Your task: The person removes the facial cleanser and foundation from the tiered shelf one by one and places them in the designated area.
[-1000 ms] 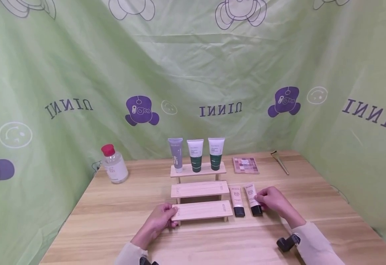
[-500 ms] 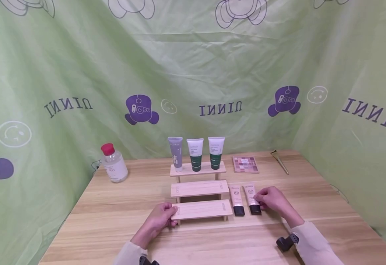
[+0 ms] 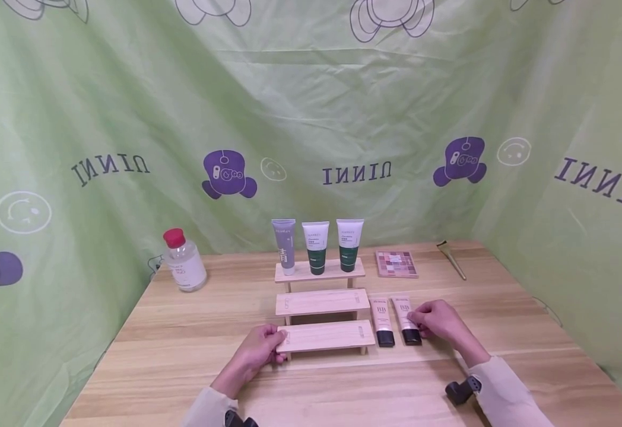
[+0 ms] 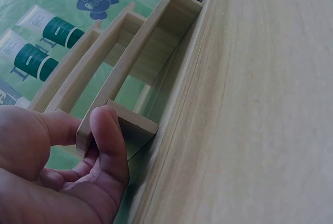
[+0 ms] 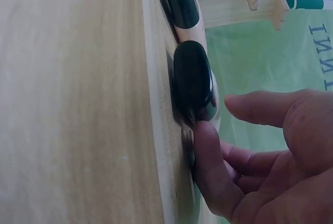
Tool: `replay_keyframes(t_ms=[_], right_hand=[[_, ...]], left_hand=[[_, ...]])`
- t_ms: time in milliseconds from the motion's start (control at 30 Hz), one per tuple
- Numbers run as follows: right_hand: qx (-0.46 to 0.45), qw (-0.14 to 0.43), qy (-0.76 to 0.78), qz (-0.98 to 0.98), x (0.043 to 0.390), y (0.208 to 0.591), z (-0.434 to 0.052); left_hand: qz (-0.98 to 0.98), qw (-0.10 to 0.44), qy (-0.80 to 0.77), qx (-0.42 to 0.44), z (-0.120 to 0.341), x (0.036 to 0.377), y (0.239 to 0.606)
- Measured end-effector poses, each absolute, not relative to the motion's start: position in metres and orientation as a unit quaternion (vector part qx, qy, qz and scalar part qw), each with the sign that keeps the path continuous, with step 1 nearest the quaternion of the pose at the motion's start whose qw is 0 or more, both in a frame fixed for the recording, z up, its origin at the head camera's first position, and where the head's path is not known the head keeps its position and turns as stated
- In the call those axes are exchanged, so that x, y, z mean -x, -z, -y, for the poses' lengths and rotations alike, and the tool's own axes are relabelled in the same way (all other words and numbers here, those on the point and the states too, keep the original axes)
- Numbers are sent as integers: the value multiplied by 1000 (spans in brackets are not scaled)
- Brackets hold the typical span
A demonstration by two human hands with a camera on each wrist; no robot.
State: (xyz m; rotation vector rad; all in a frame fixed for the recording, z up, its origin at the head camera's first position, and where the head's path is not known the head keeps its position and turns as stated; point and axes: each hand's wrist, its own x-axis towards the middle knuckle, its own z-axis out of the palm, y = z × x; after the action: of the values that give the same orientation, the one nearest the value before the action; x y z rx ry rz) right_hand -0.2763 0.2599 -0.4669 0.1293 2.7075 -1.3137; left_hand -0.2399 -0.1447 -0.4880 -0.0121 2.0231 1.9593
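Observation:
A three-step wooden stand [image 3: 321, 302] sits mid-table. My left hand [image 3: 279, 341] grips the left end of its lowest step [image 3: 327, 336]; in the left wrist view the thumb and fingers [image 4: 106, 135] pinch that board's end [image 4: 132, 122]. Two beige BB tubes with black caps lie just right of the stand. My right hand [image 3: 416, 323] holds the right tube [image 3: 404, 317] by its side, next to the left tube [image 3: 382, 320]. In the right wrist view the thumb [image 5: 208, 151] touches below the black cap [image 5: 191, 78], with the forefinger above.
A grey tube [image 3: 283, 246] and two white-and-green tubes [image 3: 315, 248] [image 3: 349, 244] stand on the top step. A red-capped clear bottle [image 3: 184, 261] is back left. An eyeshadow palette [image 3: 396, 264] and a gold brush [image 3: 451, 258] lie back right. Green cloth walls enclose the table.
The right hand has nudged the right BB tube slightly left, more parallel to the other tube. The left hand keeps its hold on the lowest step.

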Motion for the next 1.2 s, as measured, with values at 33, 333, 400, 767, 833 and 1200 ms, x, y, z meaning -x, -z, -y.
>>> replay_keyframes(t_ms=[33, 333, 400, 767, 833, 1200], right_hand=[[-43, 65, 435, -897, 276, 466, -261], [-8, 4, 445, -895, 280, 440, -269], [16, -32, 453, -891, 285, 432, -266], [124, -154, 473, -859, 314, 392, -216], [136, -151, 484, -851, 317, 386, -203], [208, -126, 535, -809, 328, 376, -153]], left_hand=[[-708, 162, -687, 4, 145, 240, 488], [-714, 158, -682, 5, 140, 240, 486], [-714, 157, -683, 6, 140, 240, 487], [-718, 153, -678, 13, 144, 239, 488], [-722, 154, -675, 13, 144, 238, 488], [-722, 153, -675, 9, 145, 235, 487]])
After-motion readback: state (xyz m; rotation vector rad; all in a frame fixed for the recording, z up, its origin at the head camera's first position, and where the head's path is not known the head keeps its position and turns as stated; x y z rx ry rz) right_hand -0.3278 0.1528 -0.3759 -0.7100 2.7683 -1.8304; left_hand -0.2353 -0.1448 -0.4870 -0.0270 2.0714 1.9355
